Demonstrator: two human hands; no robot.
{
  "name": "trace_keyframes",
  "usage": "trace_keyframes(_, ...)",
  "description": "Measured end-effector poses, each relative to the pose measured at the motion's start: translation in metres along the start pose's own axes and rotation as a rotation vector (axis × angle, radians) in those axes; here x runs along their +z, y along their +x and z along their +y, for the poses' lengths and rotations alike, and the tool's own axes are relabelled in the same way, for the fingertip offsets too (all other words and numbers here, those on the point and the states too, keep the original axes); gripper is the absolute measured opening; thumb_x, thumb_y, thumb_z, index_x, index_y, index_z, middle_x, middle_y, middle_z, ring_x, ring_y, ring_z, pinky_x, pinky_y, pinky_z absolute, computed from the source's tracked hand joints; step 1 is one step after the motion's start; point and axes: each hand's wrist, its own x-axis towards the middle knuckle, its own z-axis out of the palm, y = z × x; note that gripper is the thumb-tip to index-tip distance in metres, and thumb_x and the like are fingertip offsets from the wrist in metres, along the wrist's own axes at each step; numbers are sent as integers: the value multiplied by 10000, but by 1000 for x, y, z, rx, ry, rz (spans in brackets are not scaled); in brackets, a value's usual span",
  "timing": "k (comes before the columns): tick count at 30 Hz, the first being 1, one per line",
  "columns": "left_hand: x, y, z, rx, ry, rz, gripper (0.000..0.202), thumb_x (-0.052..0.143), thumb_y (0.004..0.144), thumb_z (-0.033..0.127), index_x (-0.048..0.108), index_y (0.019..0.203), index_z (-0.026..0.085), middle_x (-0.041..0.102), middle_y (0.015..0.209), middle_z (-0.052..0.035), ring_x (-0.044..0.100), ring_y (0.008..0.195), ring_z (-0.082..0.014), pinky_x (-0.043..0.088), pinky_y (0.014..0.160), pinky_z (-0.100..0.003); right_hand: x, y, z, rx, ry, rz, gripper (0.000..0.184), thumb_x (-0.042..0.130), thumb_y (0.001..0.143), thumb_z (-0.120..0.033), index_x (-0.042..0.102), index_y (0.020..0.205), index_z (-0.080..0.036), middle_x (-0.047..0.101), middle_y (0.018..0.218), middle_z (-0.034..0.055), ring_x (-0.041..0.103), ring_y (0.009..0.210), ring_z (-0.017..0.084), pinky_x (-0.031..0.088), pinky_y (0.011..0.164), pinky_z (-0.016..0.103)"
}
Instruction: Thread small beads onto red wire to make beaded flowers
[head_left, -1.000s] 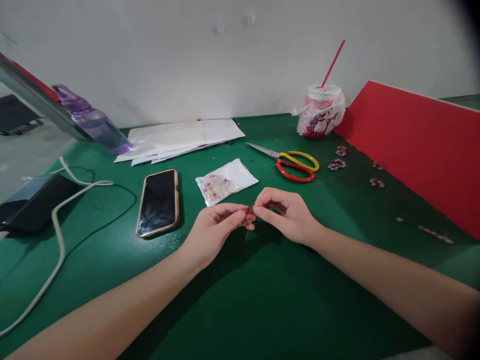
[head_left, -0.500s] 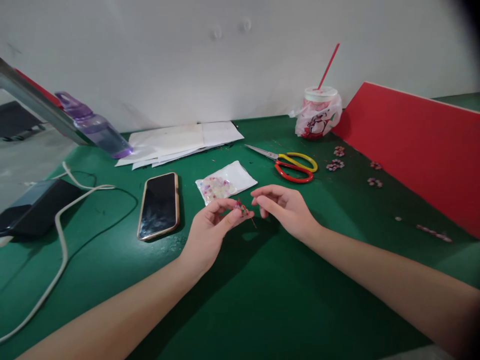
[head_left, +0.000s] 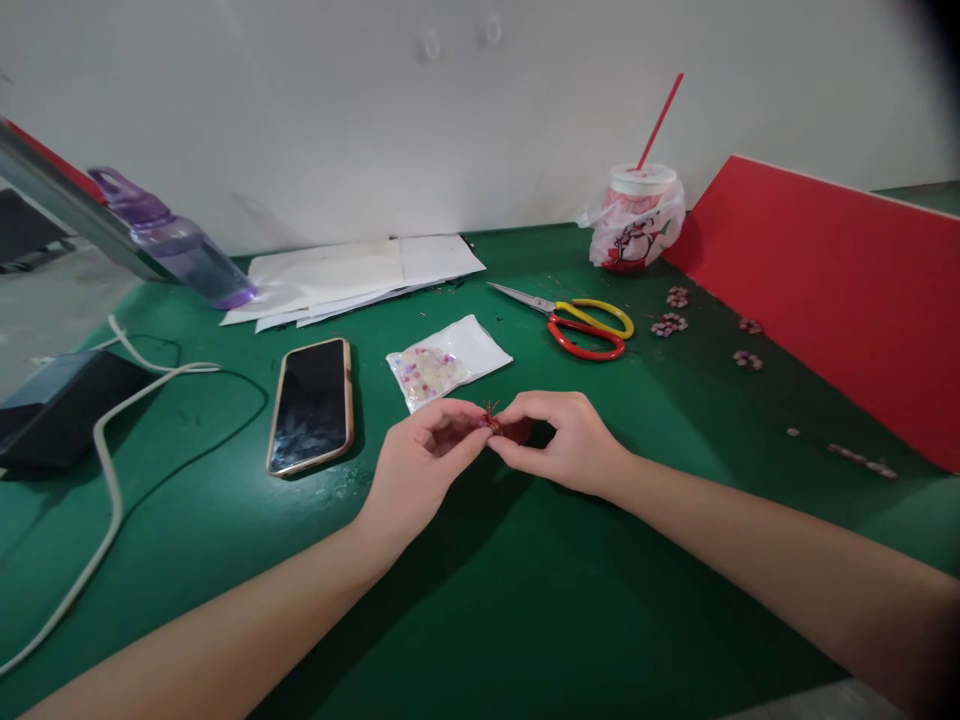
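Left hand [head_left: 417, 455] and right hand [head_left: 571, 440], fingertips pinched together, both grip small beaded piece [head_left: 490, 421] between them, nearside of bead packet [head_left: 448, 362], reddish loose ends [head_left: 491, 407] fanning away from wearer, long axis hidden, neither hand nearer.

A purple water bottle [head_left: 180, 245] stands beside white papers [head_left: 330, 268]; a smartphone [head_left: 311, 405] lies nearer; a lidded cup [head_left: 636, 220] (red straw [head_left: 661, 120] slanting out) sits in a plastic bag [head_left: 673, 215].

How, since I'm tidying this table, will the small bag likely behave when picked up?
The bag is probably floppy, since it looks like thin plastic. It's likely light, as only small beads show inside. They're bunched at its left end, so that end may sag.
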Motion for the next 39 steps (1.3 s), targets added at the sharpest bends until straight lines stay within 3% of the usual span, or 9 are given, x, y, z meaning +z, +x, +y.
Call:
trace_keyframes(6, 0, 2, 2, -53, 16, 27, 128, 727, 711, 240, 701, 823, 184, 725, 797, -6, 687, 739, -138, 554, 754, -233, -3, 3, -1, 253, 131, -100, 134, 619, 743, -287, 638, 717, -157, 652, 662, 12, 568, 569, 99, 451, 523, 206)
trace_keyframes(12, 3, 2, 9, 11, 114, 20, 65, 715, 691, 190, 697, 752, 175, 728, 772, 8, 689, 716, -124, 561, 698, -182, -1, 2, -1, 362, 202, -147, 96, 614, 708, -248, 586, 682, -160, 583, 578, -31, 544, 464, 71, 425, 432, 169)
trace_keyframes(20, 2, 4, 13, 54, 180, -31, 48, 701, 691, 180, 681, 730, 162, 715, 756, 3, 675, 701, -108, 551, 663, -155, 0, 2, -3, 395, 325, -155, 44, 610, 668, -174, 570, 678, -159, 577, 552, -53, 571, 436, 70, 416, 421, 158)
trace_keyframes(29, 5, 5, 16, -87, -42, -74, 65, 721, 681, 161, 671, 721, 151, 706, 702, 3, 659, 648, -88, 532, 631, -148, 1, 5, -1, 484, 543, -171, 76, 612, 648, -153, 538, 632, -151, 534, 459, -66, 475, 347, 43, 332, 348, 142)
trace_keyframes(33, 5, 3, 18, -106, -130, -111, 49, 708, 702, 144, 662, 717, 139, 693, 662, 2, 646, 622, -80, 524, 638, -155, 3, 5, -3, 500, 658, -172, 68, 581, 679, -148, 535, 630, -142, 586, 519, -38, 411, 319, 18, 282, 326, 145)
trace_keyframes(36, 4, 2, 13, -108, -173, -96, 55, 709, 717, 152, 659, 737, 139, 684, 659, 6, 643, 631, -77, 519, 649, -155, 1, 4, -5, 463, 620, -171, 87, 594, 723, -189, 556, 662, -141, 596, 553, -29, 461, 357, 31, 353, 363, 158)
trace_keyframes(39, 2, 1, 6, -117, -264, -19, 85, 714, 732, 186, 656, 787, 156, 693, 732, 10, 647, 670, -74, 521, 684, -163, -4, 3, -4, 348, 479, -116, 168, 668, 717, -259, 590, 814, -147, 644, 703, 6, 583, 510, 77, 482, 496, 205)
